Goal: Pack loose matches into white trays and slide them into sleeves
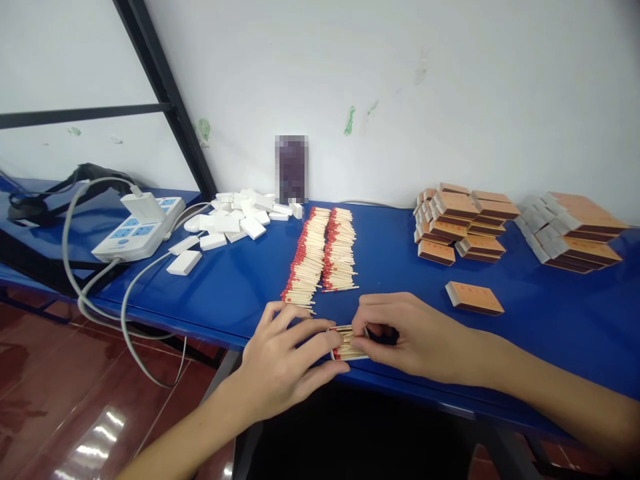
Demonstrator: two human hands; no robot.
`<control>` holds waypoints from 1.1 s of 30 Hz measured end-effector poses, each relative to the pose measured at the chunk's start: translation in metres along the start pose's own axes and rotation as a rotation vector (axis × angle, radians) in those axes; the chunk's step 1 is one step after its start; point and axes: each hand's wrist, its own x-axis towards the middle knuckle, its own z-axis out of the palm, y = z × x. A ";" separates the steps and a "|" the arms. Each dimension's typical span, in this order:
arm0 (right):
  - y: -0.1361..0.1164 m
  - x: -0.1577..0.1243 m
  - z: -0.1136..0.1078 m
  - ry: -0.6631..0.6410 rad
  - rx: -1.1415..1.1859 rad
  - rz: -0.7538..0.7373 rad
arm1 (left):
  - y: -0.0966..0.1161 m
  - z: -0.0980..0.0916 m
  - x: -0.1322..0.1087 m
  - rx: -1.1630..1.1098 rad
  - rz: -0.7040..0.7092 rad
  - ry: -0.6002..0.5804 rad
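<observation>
A white matchbox tray (358,358) with red-tipped matches (346,347) in it lies near the table's front edge. My left hand (287,357) holds the tray's left end, the thumb along its near side and the fingers over the match heads. At the tray's right end my right hand (420,337) is closed in a pinch at the plain ends of the matches; its fingertips partly hide them. Just beyond, two long rows of loose matches, a left row (307,257) and a right row (340,250), lie side by side, heads to the left.
White empty-looking trays (235,217) are heaped at the back left, beside a power strip (137,230) with looping cables. Orange matchboxes (453,213) and silvery-ended ones (575,227) stand stacked at the right. A single matchbox (475,297) lies nearer. A blurred dark object (293,170) leans against the wall.
</observation>
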 end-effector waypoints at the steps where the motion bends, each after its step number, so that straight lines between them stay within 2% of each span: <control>1: 0.000 0.000 0.000 -0.009 0.002 0.001 | 0.000 0.000 0.000 0.004 0.005 -0.001; 5: -0.002 0.000 -0.003 -0.060 0.016 0.020 | 0.001 -0.001 0.001 0.016 0.015 0.007; 12: -0.002 0.001 -0.004 -0.048 0.054 0.014 | 0.001 -0.001 0.001 0.011 0.000 -0.003; 16: -0.002 0.001 -0.003 0.004 0.015 0.002 | 0.001 0.000 0.000 -0.004 -0.012 -0.016; 27: 0.000 -0.001 -0.007 -0.074 0.055 -0.011 | 0.002 -0.001 0.001 0.005 0.001 -0.002; 33: 0.001 -0.001 -0.009 -0.065 0.054 -0.002 | 0.000 -0.001 0.000 0.004 0.010 -0.023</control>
